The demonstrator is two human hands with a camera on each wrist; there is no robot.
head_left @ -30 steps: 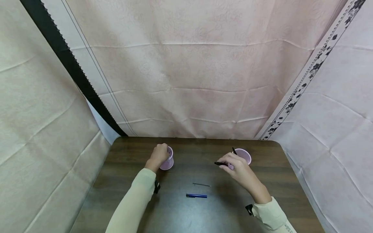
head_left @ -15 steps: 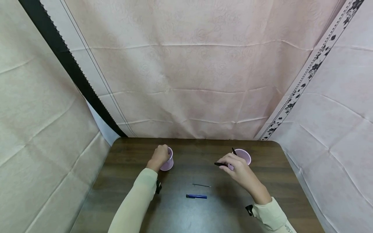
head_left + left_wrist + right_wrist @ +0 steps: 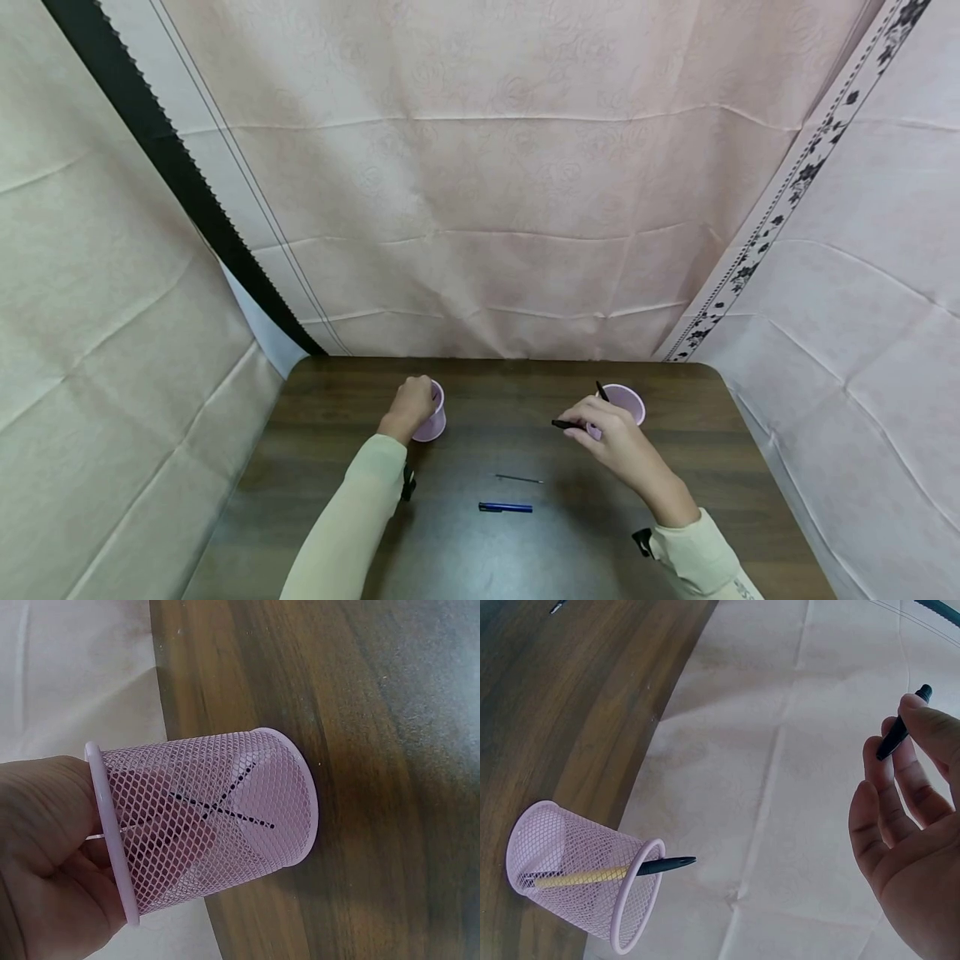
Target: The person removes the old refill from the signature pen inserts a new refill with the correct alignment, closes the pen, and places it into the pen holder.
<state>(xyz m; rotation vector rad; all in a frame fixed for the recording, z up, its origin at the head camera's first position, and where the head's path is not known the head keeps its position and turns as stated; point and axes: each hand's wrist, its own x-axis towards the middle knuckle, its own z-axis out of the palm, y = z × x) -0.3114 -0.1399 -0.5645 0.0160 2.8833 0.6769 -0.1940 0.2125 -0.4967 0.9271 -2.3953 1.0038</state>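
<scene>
My left hand reaches into a pink mesh pen holder with its fingers below the rim. Through the mesh in the left wrist view, thin dark sticks cross beside the fingers; I cannot tell whether any is pinched. In the right wrist view, my right hand pinches a short black pen part between thumb and fingers. A second pink mesh holder stands apart from that hand, with a yellow pen that has a black end leaning out over its rim.
On the brown wooden table between the arms lie a blue pen and, farther back, a thin dark refill-like stick. Pale cloth hangs behind the table's far edge and on both sides.
The head view has shifted very slightly, lowering the table in it. Both hands keep their places, the left in its holder and the right with the black pen part.
</scene>
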